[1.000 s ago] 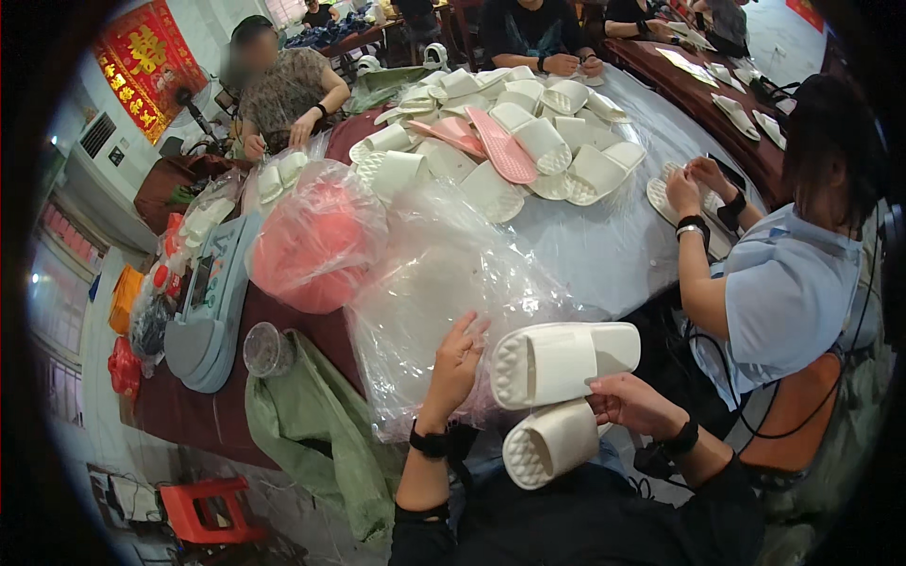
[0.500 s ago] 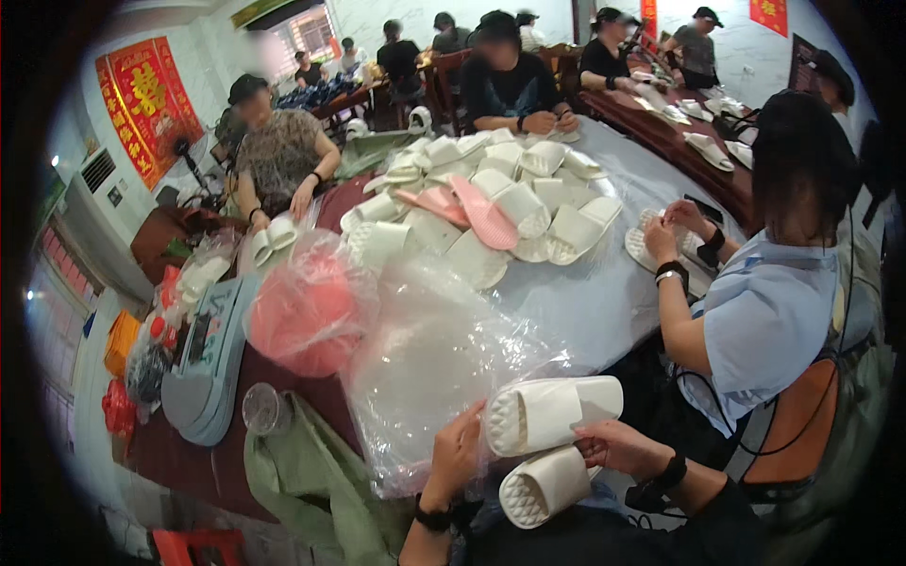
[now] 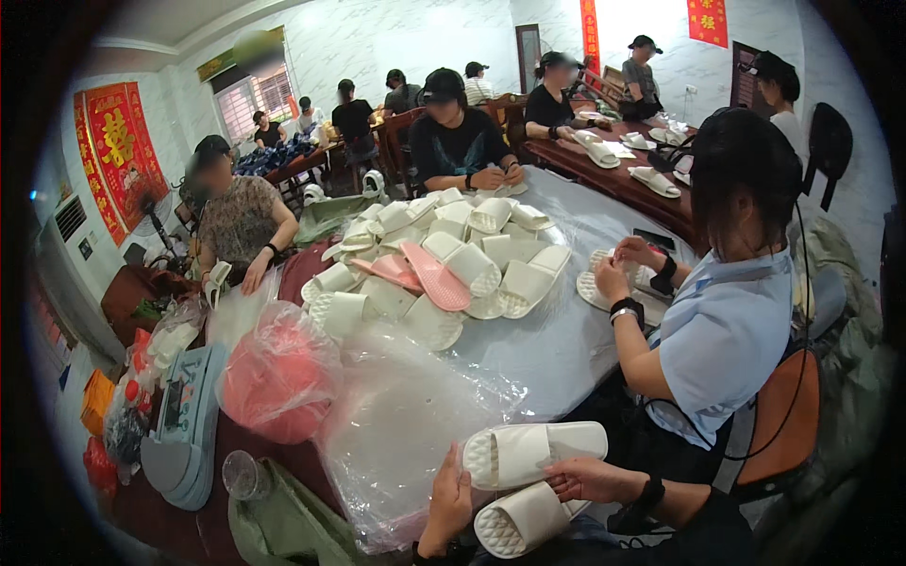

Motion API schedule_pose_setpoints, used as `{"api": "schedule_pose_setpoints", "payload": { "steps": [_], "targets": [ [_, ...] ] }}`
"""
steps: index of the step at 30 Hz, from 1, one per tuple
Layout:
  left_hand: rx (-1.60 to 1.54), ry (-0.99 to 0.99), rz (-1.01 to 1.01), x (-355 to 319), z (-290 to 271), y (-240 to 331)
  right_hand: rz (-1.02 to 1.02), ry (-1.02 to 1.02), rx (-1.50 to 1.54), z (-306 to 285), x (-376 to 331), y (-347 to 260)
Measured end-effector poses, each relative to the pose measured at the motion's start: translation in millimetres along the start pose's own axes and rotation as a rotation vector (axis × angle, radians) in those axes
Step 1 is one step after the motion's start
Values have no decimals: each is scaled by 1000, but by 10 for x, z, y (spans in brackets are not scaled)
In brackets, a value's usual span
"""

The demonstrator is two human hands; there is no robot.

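Silver-grey sheeting [image 3: 557,358] covered much of the dark red table [image 3: 297,460], and on it a broad heap of white slippers [image 3: 453,226] lay loose, unsorted as far as could be judged. In front of the heap spread clear plastic [image 3: 396,415], creased and glossy, with nothing plainly inside it. A pink bundle [image 3: 281,373] in see-through film stood at its left, beside a grey-blue device [image 3: 184,434]. Nearest the person was one pair of white slippers, held near the table's edge: an upper slipper [image 3: 533,453] and a lower slipper [image 3: 514,524], side by side, with no wrapping around either. The right hand [image 3: 590,479] was gripping the pair with its fingers where the two met; the left hand [image 3: 446,505] was open, fingers extended by the end of the upper slipper, though whether they touched it could not be told. Smallest was a clear tub [image 3: 245,474] at the left. The work looked far from over: this pair was together but bare, and many slippers lay in the heap; which of those had already been handled did not show.
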State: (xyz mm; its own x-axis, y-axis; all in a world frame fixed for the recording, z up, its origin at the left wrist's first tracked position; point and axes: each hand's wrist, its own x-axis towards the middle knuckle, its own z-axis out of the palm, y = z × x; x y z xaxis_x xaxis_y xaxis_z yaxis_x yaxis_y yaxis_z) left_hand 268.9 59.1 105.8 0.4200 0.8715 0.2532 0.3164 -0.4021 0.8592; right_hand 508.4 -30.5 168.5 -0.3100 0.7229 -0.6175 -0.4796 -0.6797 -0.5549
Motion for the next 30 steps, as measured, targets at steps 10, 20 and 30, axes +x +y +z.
{"api": "schedule_pose_setpoints", "payload": {
  "steps": [10, 20, 30],
  "targets": [
    [6, -86, 69, 116, 148, 54, 0, 70, -16, -429, 14, 93],
    [190, -106, 184, -26, 184, 137, -54, 31, 123, -480, 67, 138],
    [281, -100, 237, -118, 111, 179, -127, 47, 245, -352, 109, 112]
  ]
}}
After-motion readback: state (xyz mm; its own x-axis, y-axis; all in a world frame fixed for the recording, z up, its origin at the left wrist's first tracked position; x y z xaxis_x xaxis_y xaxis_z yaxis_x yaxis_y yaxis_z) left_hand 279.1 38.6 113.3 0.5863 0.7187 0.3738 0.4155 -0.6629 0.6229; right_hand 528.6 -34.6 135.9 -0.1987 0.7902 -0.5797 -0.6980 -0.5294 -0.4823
